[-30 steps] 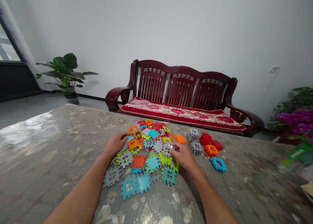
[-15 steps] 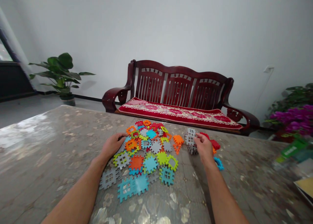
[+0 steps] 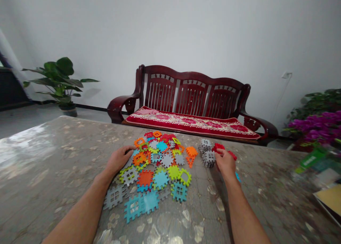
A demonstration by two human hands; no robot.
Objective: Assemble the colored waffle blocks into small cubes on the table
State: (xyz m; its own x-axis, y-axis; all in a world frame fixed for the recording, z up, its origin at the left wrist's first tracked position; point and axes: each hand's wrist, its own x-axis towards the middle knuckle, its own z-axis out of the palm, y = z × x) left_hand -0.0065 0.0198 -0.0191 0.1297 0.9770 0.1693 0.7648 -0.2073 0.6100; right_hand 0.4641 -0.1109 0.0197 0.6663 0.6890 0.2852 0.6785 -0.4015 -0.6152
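Interlocking plastic building pieces (image 3: 160, 180) in blue, grey, orange, green and red lie in a loose pile on the table. My left hand (image 3: 120, 161) rests at the pile's left edge, its fingers stretched toward the pieces with nothing lifted in them. To the right of the pile stand two stacks of grey pieces; the front grey stack (image 3: 208, 158) has a window piece on top. My right hand (image 3: 225, 162) is at that stack's right side, fingers apart, apparently touching its edge. Red pieces (image 3: 218, 147) lie just behind this hand, partly covered by it.
Orange pieces (image 3: 191, 155) sit between the pile and the grey stacks. A blue piece (image 3: 238, 177) shows beside my right wrist. At the table's right are a green box (image 3: 311, 160) and purple flowers (image 3: 317, 126). A wooden bench (image 3: 190, 95) stands beyond the table (image 3: 66, 158).
My right hand has brought the grey window piece down onto the front stack and loosened its fingers from it. My left hand stays by the pile. The view has shifted slightly.
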